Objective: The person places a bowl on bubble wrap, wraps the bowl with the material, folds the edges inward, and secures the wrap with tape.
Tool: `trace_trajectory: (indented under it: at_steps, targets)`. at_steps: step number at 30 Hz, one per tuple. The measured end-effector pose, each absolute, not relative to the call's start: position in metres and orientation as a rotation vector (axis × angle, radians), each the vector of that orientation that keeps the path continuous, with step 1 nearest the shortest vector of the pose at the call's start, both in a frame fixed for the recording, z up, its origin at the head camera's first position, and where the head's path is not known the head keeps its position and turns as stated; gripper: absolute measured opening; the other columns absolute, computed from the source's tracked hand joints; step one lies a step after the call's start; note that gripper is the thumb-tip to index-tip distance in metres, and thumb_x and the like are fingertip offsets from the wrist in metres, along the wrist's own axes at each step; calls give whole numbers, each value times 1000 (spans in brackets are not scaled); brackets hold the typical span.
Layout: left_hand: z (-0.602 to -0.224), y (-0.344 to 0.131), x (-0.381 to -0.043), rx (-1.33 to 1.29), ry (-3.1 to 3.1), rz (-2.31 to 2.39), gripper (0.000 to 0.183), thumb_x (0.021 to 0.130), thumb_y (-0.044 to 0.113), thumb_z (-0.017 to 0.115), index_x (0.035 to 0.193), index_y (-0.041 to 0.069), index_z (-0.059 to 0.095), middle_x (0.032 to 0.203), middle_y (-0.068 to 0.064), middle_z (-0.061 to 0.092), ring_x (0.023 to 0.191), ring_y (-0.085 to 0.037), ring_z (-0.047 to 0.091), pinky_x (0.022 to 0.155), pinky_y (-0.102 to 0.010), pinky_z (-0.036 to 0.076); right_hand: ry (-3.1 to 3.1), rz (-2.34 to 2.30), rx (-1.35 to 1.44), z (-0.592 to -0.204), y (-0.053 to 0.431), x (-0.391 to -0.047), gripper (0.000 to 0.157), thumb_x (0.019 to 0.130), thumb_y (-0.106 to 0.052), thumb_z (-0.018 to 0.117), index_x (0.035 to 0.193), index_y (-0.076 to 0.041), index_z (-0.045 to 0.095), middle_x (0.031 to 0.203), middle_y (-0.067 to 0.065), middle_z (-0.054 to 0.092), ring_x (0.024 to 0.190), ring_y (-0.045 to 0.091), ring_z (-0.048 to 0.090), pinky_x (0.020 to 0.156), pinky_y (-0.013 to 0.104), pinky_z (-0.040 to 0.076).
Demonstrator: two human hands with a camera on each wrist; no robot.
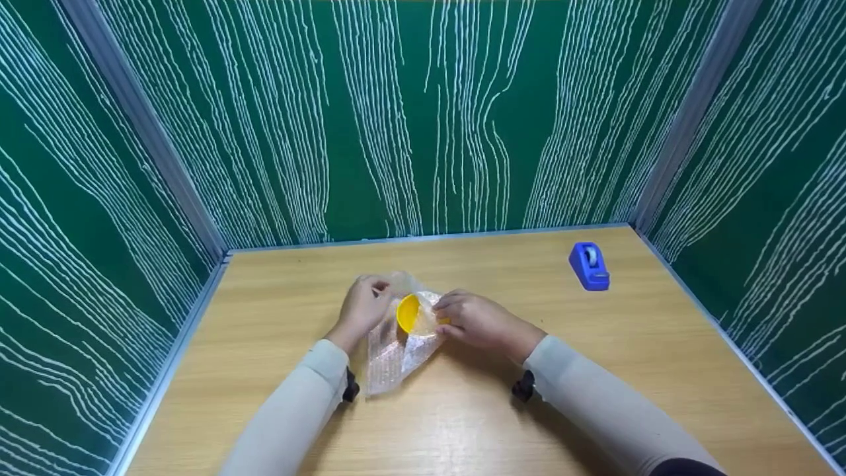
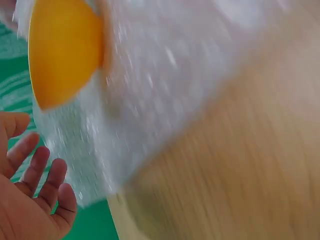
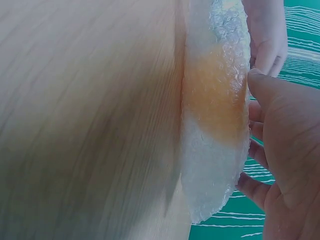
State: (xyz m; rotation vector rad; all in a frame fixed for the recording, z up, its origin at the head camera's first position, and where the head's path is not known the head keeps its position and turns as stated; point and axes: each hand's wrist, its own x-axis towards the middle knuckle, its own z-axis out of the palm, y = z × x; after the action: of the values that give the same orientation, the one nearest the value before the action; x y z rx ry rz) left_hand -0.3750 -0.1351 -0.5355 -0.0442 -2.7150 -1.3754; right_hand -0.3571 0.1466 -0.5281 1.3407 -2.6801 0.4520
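A yellow bowl (image 1: 408,313) lies tipped on its side on a sheet of clear bubble wrap (image 1: 385,368). Part of the sheet is folded over the bowl's right side, so its colour shows through the wrap (image 3: 217,95) in the right wrist view. My right hand (image 1: 477,320) pinches the folded wrap against the bowl, thumb on the near side and fingers behind. At the sheet's left edge is my left hand (image 1: 364,306); its fingers are loosely bent and apart from the bowl (image 2: 65,52) in the left wrist view, with nothing between them.
A blue tape dispenser (image 1: 589,267) with a roll of tape stands at the back right of the wooden table (image 1: 277,403). Green walls (image 1: 449,119) with white wavy lines close in the table at the back and both sides.
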Motion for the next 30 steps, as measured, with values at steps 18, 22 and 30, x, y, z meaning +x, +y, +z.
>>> trace_trajectory:
  at_steps: [18,22,30]
  targets:
    - [-555,-164,-399,300,-2867,-1469,53,113,20,58,160,-5,59,163,-26,53,159,-44,45,137,-57,38,-2771,460,1290,-527,146,-357,30,112,-34,75,130,-12,85,147,4,78,142,27,71,126,47,55]
    - [-558,-165,-405,351,-2866,-1514,53,113,20,58,162,0,59,166,-23,53,161,-41,45,137,-55,40,-2753,437,1319,-528,145,-357,30,111,-33,75,129,-11,85,146,4,79,142,29,71,126,48,55]
    - [-555,-164,-407,317,-2742,-1649,32,113,16,63,143,3,66,145,-18,67,132,-31,63,120,-45,58,-2732,441,1341,-525,146,-357,30,111,-34,76,129,-11,85,147,7,79,142,32,70,127,50,54]
